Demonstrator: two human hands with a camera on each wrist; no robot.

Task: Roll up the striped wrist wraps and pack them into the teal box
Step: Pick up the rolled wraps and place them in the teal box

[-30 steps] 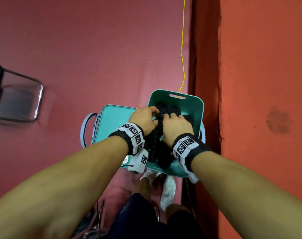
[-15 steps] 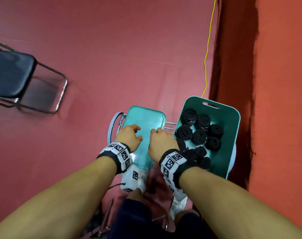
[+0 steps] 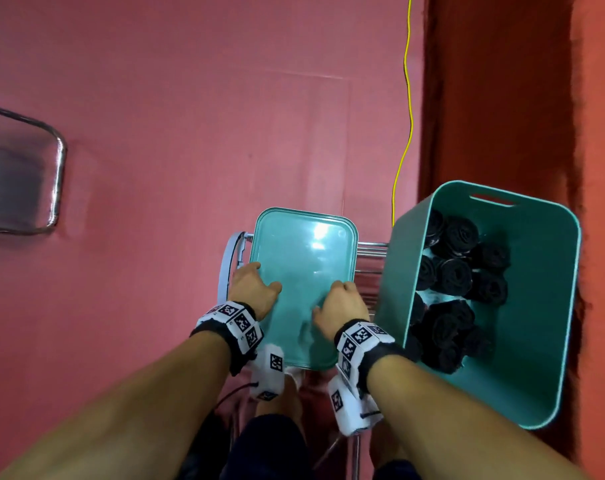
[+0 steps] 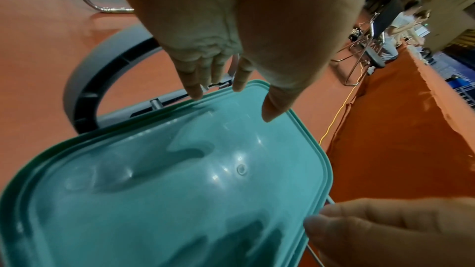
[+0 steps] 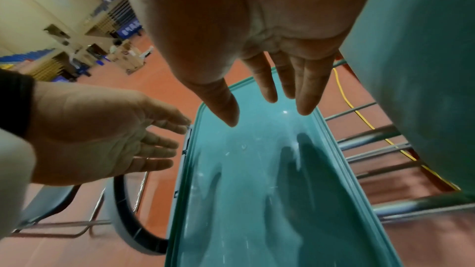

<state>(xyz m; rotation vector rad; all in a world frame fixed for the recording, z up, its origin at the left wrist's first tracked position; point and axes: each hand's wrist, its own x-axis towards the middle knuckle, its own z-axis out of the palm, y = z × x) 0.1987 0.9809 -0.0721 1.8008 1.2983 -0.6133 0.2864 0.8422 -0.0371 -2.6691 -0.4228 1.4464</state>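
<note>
The teal box (image 3: 529,341) stands at the right, tipped toward me, with several rolled black wrist wraps (image 3: 457,275) inside; its outer wall (image 5: 424,88) fills the right of the right wrist view. Left of it lies the teal lid (image 3: 304,258) (image 4: 180,190) (image 5: 257,190). My left hand (image 3: 254,289) (image 4: 246,103) is at the lid's left edge, fingers straight, thumb over the top. My right hand (image 3: 341,306) (image 5: 267,117) is at the lid's right edge, fingers straight just above it. Neither hand holds a wrap.
The lid lies on a metal-barred rack (image 3: 370,251) with a grey curved handle (image 3: 230,258) at its left. A metal-framed chair (image 3: 24,174) stands far left. A yellow cable (image 3: 406,98) runs across the red floor along a raised red ledge (image 3: 502,98).
Both hands left the box, where they were pressing the rolls, and moved left to the lid. From its near end they have spread to its two sides.
</note>
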